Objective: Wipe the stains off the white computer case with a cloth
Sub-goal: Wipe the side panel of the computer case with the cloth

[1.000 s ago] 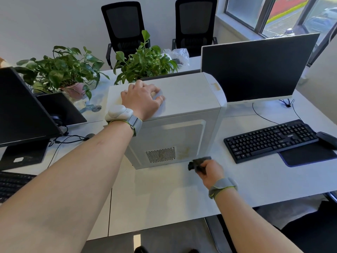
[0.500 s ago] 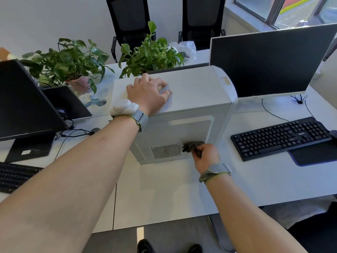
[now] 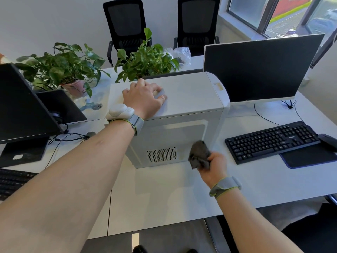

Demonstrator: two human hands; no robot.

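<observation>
Both hands are busy. One, the left hand [image 3: 144,98], lies flat and open on top of the white computer case [image 3: 184,114] and holds it steady. The right hand [image 3: 215,166] is closed around a bunched grey cloth [image 3: 198,155], and the cloth sits at the low right corner of the case's side wall. It looks like it touches the wall, but I cannot be sure. The case stands on the white counter [image 3: 164,194], in the middle.

To wipe well, I think the cloth should press flat on the wall and rub where faint yellow marks show, near the little vent holes [image 3: 161,154]. The top hand should push down so the case does not slide.

A black keyboard [image 3: 271,140] lies just beside the wiping hand on the right, so the elbow may bump it. A monitor [image 3: 259,68] stands behind, and two leafy plants [image 3: 145,59] sit at the back.
</observation>
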